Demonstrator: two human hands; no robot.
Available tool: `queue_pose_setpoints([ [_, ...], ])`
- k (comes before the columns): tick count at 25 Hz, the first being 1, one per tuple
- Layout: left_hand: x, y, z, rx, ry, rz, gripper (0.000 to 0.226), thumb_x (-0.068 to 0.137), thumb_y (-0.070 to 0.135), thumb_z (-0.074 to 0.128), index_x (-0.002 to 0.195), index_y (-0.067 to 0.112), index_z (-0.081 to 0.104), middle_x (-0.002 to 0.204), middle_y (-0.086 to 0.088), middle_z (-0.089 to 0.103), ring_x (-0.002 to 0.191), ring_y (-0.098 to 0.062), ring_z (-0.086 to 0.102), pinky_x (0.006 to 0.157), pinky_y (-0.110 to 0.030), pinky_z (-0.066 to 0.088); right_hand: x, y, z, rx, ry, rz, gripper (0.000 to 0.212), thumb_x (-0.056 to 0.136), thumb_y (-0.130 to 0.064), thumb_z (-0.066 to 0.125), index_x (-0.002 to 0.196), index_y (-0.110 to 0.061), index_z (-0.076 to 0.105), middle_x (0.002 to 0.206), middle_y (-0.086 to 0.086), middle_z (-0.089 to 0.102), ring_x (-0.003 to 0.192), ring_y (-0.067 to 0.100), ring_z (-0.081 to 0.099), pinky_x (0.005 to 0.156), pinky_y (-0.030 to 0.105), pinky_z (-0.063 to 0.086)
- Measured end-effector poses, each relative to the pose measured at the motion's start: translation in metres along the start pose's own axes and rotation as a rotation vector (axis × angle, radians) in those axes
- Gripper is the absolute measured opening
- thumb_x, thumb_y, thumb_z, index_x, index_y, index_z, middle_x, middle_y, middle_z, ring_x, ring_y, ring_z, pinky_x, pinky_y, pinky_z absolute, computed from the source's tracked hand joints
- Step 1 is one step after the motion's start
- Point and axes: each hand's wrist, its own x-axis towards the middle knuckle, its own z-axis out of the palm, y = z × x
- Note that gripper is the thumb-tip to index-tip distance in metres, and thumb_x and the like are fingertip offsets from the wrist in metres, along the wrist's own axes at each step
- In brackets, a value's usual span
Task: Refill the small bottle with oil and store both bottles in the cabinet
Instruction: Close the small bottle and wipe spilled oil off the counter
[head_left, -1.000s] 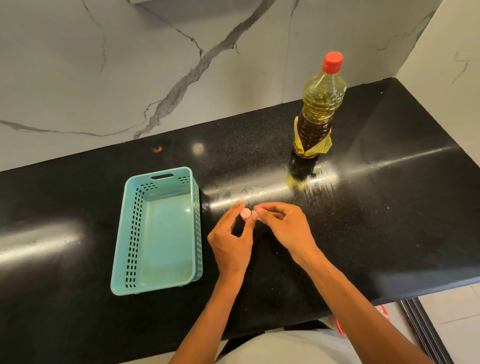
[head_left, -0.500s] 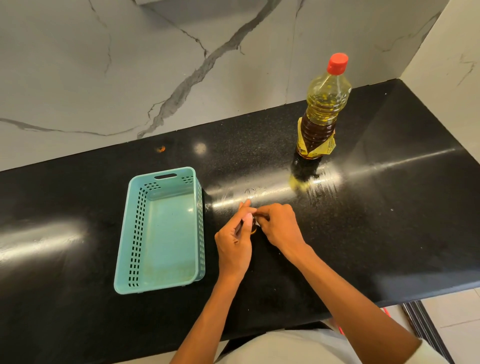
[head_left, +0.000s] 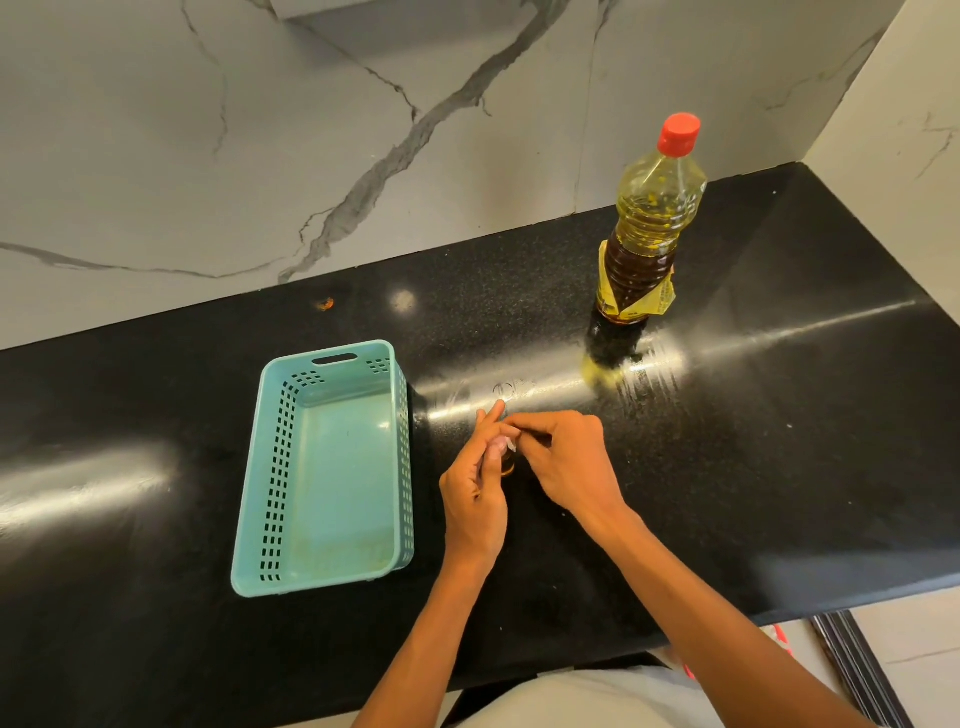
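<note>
Small bottle (head_left: 508, 464) pinched between left hand (head_left: 474, 499) fingers and right hand (head_left: 569, 462) fingertips, mostly hidden. Long axis looks vertical, top up.

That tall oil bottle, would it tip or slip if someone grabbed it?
Probably tips if pushed high up: the bottle is tall and narrow. Likely heavy, since it looks nearly full. Possibly slippery, given the smears on the counter by its base.
</note>
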Motion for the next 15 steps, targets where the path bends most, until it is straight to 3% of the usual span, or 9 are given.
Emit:
queue_pose_setpoints([
  [3, 0.000, -0.005, 0.001, -0.017, -0.014, -0.015, 0.036, 0.106, 0.007, 0.046, 0.118, 0.031, 0.070, 0.145, 0.008, 0.059, 0.141, -0.012, 0.049, 0.108, -0.023, 0.047, 0.001, 0.003, 0.009, -0.139, -0.062, 0.064, 0.019, 0.092, -0.004, 0.060, 0.091, -0.012, 0.077, 0.065, -0.004, 0.067, 0.055, 0.005, 0.057, 0.059, 0.025, 0.047],
  [5, 0.002, -0.007, -0.003, -0.038, -0.031, -0.004, 0.030, 0.105, 0.004, 0.047, 0.113, 0.016, 0.072, 0.148, 0.007, 0.056, 0.144, -0.012, 0.044, 0.106, -0.018, 0.045, 0.000, 0.005, 0.012, -0.167, -0.048, 0.108, 0.017, 0.092, -0.002, 0.058, 0.092, -0.009, 0.074, 0.071, -0.002, 0.065, 0.063, 0.007, 0.058, 0.065, 0.027, 0.047],
  [8, 0.001, -0.004, -0.004, 0.001, 0.049, 0.005, 0.027, 0.103, 0.022, 0.053, 0.124, 0.031, 0.068, 0.151, 0.012, 0.052, 0.143, -0.014, 0.046, 0.110, -0.030, 0.046, -0.010, 0.005, 0.007, -0.087, 0.084, 0.142, 0.019, 0.094, -0.008, 0.059, 0.107, -0.015, 0.072, 0.097, -0.006, 0.071, 0.086, 0.005, 0.065, 0.081, 0.019, 0.052],
  [11, -0.003, 0.002, 0.005, 0.100, 0.179, -0.064, 0.029, 0.095, 0.044, 0.061, 0.124, 0.042, 0.064, 0.145, 0.016, 0.057, 0.135, 0.002, 0.051, 0.112, -0.030, 0.046, -0.018, 0.004, 0.000, 0.195, 0.116, 0.337, 0.014, 0.093, -0.020, 0.065, 0.103, -0.026, 0.073, 0.095, -0.014, 0.073, 0.085, -0.001, 0.068, 0.082, 0.018, 0.054],
  [15, -0.004, 0.002, 0.009, 0.059, 0.152, -0.123, 0.032, 0.100, 0.025, 0.062, 0.131, 0.028, 0.066, 0.129, 0.011, 0.069, 0.121, -0.003, 0.063, 0.103, -0.037, 0.054, -0.020, -0.002, 0.008, 0.222, 0.122, 0.300, 0.012, 0.089, -0.023, 0.071, 0.102, -0.023, 0.071, 0.091, -0.013, 0.073, 0.087, -0.003, 0.068, 0.079, 0.015, 0.055],
])
